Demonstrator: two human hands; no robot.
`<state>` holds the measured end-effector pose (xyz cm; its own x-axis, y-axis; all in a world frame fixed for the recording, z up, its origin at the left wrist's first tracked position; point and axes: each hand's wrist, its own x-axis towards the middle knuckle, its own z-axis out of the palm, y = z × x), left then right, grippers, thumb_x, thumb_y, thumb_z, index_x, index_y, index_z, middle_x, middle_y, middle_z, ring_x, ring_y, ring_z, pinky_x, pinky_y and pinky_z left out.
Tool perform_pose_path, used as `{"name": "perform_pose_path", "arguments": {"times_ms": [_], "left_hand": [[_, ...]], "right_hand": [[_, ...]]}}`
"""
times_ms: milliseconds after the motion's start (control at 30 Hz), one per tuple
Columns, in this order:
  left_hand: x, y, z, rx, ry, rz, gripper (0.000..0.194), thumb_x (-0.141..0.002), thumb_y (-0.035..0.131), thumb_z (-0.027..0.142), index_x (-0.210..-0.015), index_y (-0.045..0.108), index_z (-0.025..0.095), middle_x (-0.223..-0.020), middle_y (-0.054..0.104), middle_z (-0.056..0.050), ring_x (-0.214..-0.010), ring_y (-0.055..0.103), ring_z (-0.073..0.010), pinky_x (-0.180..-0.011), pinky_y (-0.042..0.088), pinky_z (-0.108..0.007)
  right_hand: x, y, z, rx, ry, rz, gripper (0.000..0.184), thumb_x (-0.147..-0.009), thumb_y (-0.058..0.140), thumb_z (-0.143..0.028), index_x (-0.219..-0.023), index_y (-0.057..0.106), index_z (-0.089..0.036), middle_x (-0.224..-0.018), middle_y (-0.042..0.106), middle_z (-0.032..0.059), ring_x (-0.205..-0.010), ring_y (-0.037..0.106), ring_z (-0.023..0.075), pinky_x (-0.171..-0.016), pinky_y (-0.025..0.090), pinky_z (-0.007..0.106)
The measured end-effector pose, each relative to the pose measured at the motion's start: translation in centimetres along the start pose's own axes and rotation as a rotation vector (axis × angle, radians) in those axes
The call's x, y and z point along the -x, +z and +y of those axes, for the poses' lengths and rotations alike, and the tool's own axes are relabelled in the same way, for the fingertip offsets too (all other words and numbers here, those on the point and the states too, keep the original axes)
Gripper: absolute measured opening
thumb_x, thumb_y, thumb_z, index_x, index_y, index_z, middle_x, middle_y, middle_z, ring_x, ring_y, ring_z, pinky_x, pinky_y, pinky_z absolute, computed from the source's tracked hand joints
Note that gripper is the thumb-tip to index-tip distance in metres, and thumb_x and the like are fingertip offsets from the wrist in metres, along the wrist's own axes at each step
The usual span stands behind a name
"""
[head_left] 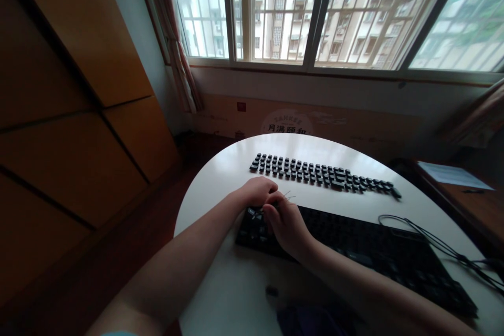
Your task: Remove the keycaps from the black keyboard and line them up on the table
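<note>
Keyboard [362, 239] lies, in the head view, on the round white table [212, 184], slanting from its middle toward the right edge. Over the keyboard's far left corner your right hand [289, 220] pinches thin wires [289, 197]; your left hand [258, 191] is curled against it, and I cannot tell what it grips. You probably bring them together to handle something small. Loose keycaps [315, 172] stand in rows between keyboard and far edge, likely to keep their order. Your right forearm [354, 275] crosses the keyboard, hiding keys, while a cable [425, 236] trails over the table's right edge. Nearer you sits a small dark piece [271, 291], too dim to identify.
</note>
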<state>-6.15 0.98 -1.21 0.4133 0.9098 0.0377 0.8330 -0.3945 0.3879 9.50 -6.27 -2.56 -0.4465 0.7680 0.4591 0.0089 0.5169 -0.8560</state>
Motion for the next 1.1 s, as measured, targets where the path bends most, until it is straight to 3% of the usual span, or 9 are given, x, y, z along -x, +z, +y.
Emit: {"name": "perform_pose_path", "arguments": {"times_ms": [233, 400, 533, 800, 933, 1000, 1100], "left_hand": [[0.9, -3.7, -0.5, 0.291, 0.024, -0.073, 0.041, -0.092, 0.042, 0.051, -0.084, 0.062, 0.015, -0.069, 0.058, -0.001, -0.063, 0.055, -0.0132, -0.054, 0.043, -0.023], [2.3, -6.2, -0.5, 0.703, 0.025, -0.338, 0.041, -0.080, 0.065, 0.055, -0.093, 0.063, 0.016, -0.080, 0.060, -0.002, -0.071, 0.059, -0.0142, -0.048, 0.047, -0.018], [2.8, -6.6, -0.4, 0.798, 0.009, -0.413, 0.036, -0.076, 0.074, 0.047, -0.092, 0.063, 0.017, -0.077, 0.059, 0.000, -0.068, 0.058, -0.0129, -0.044, 0.046, -0.015], [2.4, -5.8, -1.1, 0.834, 0.033, -0.423, 0.030, -0.076, 0.076, 0.043, -0.087, 0.064, 0.017, -0.074, 0.058, 0.002, -0.063, 0.056, -0.0106, -0.049, 0.050, -0.018], [2.5, -6.1, -1.9, 0.861, 0.051, -0.378, 0.032, -0.073, 0.077, 0.042, -0.084, 0.064, 0.016, -0.076, 0.059, 0.000, -0.066, 0.057, -0.0116, -0.052, 0.050, -0.019], [2.6, -6.4, -2.4, 0.830, 0.010, -0.256, 0.036, -0.070, 0.077, 0.045, -0.083, 0.064, 0.015, -0.077, 0.060, -0.002, -0.067, 0.058, -0.0132, -0.054, 0.051, -0.022], [2.5, -6.7, -3.8, 0.718, -0.095, 0.018, 0.040, -0.070, 0.072, 0.050, -0.087, 0.063, 0.015, -0.079, 0.062, -0.003, -0.068, 0.058, -0.0145, -0.057, 0.053, -0.026]], "right_hand": [[-1.5, -0.4, 0.6, -0.340, 0.212, 0.218, 0.042, -0.093, 0.047, -0.062, -0.084, 0.047, -0.021, -0.047, 0.045, -0.0095, -0.034, 0.038, 0.0067, -0.035, 0.028, 0.017], [-2.6, -0.8, 1.0, -0.542, 0.337, 0.393, 0.051, -0.083, 0.055, -0.071, -0.081, 0.046, -0.021, -0.044, 0.042, -0.0117, -0.029, 0.033, 0.0045, -0.027, 0.023, 0.014], [-2.8, -0.9, 1.2, -0.619, 0.352, 0.426, 0.051, -0.080, 0.060, -0.071, -0.081, 0.046, -0.021, -0.045, 0.042, -0.0121, -0.029, 0.034, 0.0041, -0.026, 0.024, 0.013], [-2.8, -0.9, 1.4, -0.608, 0.380, 0.417, 0.053, -0.079, 0.061, -0.072, -0.077, 0.045, -0.021, -0.043, 0.042, -0.0121, -0.029, 0.033, 0.0039, -0.026, 0.022, 0.012], [-2.9, -0.9, 1.4, -0.595, 0.400, 0.435, 0.055, -0.076, 0.062, -0.073, -0.075, 0.044, -0.022, -0.040, 0.037, -0.0134, -0.028, 0.031, 0.0042, -0.026, 0.019, 0.013], [-2.9, -0.9, 1.3, -0.600, 0.413, 0.448, 0.055, -0.074, 0.063, -0.074, -0.075, 0.044, -0.022, -0.041, 0.036, -0.0134, -0.028, 0.032, 0.0042, -0.026, 0.018, 0.013], [-2.9, -0.8, 1.2, -0.599, 0.410, 0.445, 0.055, -0.074, 0.062, -0.074, -0.075, 0.045, -0.022, -0.041, 0.035, -0.0136, -0.028, 0.031, 0.0046, -0.026, 0.017, 0.014]]}}
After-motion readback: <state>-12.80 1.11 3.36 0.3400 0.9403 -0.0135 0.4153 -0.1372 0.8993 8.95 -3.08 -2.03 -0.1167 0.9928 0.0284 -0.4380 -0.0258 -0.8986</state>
